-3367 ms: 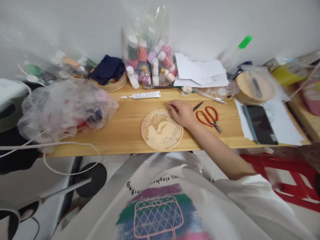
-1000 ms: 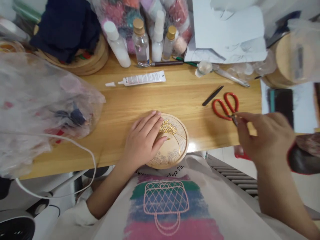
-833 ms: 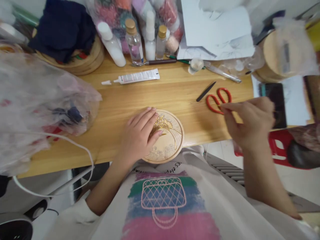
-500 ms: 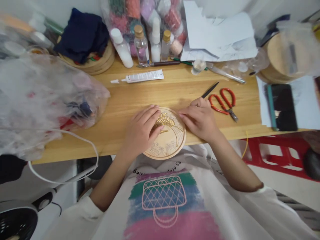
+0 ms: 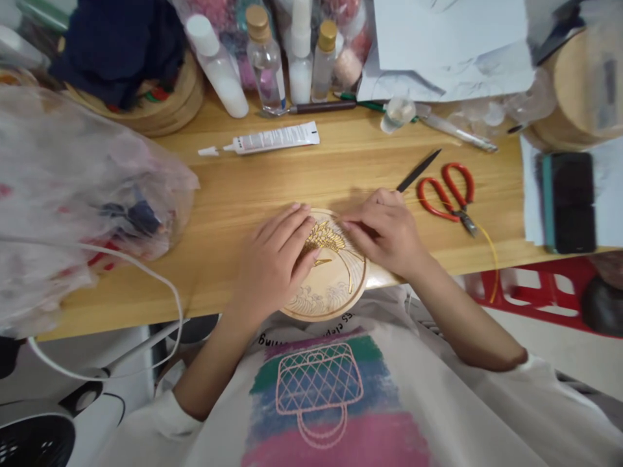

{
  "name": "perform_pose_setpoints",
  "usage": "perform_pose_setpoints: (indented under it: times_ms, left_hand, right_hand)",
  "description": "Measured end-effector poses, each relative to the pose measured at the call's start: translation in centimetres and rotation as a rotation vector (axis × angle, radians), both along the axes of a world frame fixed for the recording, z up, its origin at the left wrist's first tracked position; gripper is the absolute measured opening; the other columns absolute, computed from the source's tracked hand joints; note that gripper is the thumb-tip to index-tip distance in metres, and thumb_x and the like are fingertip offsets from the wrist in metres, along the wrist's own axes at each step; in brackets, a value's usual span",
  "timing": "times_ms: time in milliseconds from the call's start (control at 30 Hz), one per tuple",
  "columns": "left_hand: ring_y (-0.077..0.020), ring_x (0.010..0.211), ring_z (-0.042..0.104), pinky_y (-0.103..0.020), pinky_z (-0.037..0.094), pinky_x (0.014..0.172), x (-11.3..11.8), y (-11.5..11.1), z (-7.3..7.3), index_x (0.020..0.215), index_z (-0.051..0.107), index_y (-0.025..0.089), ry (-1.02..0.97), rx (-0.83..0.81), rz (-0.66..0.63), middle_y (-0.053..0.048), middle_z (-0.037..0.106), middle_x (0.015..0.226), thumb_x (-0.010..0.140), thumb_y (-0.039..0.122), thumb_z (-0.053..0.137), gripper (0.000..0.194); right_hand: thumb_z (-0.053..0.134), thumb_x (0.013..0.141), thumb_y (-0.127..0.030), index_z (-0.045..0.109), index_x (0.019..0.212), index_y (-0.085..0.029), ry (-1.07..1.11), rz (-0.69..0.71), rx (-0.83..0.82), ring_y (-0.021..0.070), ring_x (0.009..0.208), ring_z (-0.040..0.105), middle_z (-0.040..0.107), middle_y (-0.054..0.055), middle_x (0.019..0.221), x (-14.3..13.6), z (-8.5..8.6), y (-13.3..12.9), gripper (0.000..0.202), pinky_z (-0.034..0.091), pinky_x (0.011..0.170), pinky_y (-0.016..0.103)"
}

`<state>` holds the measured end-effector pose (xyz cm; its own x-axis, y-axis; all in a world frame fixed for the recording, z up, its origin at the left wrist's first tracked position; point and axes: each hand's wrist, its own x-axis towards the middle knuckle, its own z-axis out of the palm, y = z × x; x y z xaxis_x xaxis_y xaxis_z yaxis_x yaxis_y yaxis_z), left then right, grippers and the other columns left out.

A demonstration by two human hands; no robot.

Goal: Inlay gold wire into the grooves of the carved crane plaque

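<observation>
A round wooden disc (image 5: 321, 285) with a drawn wave pattern and raised gold work (image 5: 327, 237) lies at the table's front edge. Across its left side rests my left hand (image 5: 280, 256), fingers spread and flat, thumb on the disc. My right hand (image 5: 384, 233) is at the disc's upper right, thumb and forefinger pinched together over the gold work. Whatever sits in that pinch is too small to make out. A thin yellow cord (image 5: 492, 250) runs past the red-handled pliers (image 5: 457, 198). Behind my right hand lies a black pointed tool (image 5: 419, 170).
A white tube (image 5: 275, 139) lies behind the disc, with small bottles (image 5: 265, 65) at the back. Plastic bags (image 5: 97, 188) and a white cable (image 5: 165, 282) are at the left. A phone (image 5: 574, 201) lies on papers at the right.
The view has shifted closer to the table. My right hand's fingertips have moved left, further over the disc. More of the yellow cord shows beside the pliers. My left hand stays on the disc.
</observation>
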<state>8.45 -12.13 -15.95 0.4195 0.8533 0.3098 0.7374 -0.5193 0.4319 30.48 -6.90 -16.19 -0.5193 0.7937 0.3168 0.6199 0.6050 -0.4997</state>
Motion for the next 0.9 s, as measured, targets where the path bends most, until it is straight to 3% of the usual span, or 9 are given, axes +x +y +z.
perform_pose_setpoints:
  times_ms: [400,600,767,900]
  left_hand:
    - [-0.0281,0.134,0.054,-0.046,0.047,0.108,0.11,-0.13,0.08,0.131,0.054,0.015,0.027,0.003,0.009,-0.015,0.06,0.14,0.098,0.027,0.052,0.035]
    - [-0.03,0.135,0.053,-0.047,0.047,0.108,0.14,-0.21,-0.01,0.127,0.057,0.014,0.046,0.01,0.003,-0.017,0.059,0.14,0.097,0.026,0.054,0.033]
    - [-0.0316,0.138,0.049,-0.05,0.046,0.108,-0.06,-0.24,-0.11,0.125,0.06,0.016,0.037,0.004,-0.031,-0.018,0.055,0.144,0.097,0.026,0.054,0.031]
    - [-0.0325,0.136,0.051,-0.05,0.049,0.105,0.05,-0.23,-0.03,0.121,0.062,0.015,0.071,0.047,-0.029,-0.019,0.057,0.141,0.097,0.027,0.055,0.028]
  right_hand:
    - [0.054,0.096,-0.031,0.072,0.092,-0.023,-0.036,-0.041,-0.002,0.0195,0.075,0.057,0.065,0.001,0.068,0.03,-0.05,-0.16,0.02,0.035,0.07,0.037]
    - [0.056,0.096,-0.027,0.07,0.087,-0.021,-0.081,-0.032,0.129,0.0184,0.071,0.057,0.065,0.0,0.065,-0.11,-0.01,-0.31,0.018,0.033,0.067,0.035]
    - [0.053,0.096,-0.029,0.067,0.079,-0.023,-0.149,-0.044,0.134,0.0186,0.068,0.054,0.064,0.001,0.064,-0.25,0.04,-0.4,0.023,0.031,0.065,0.036]
    - [0.054,0.097,-0.028,0.068,0.083,-0.023,-0.153,-0.028,0.192,0.0181,0.068,0.053,0.063,0.0,0.063,-0.25,0.16,-0.46,0.02,0.031,0.065,0.035]
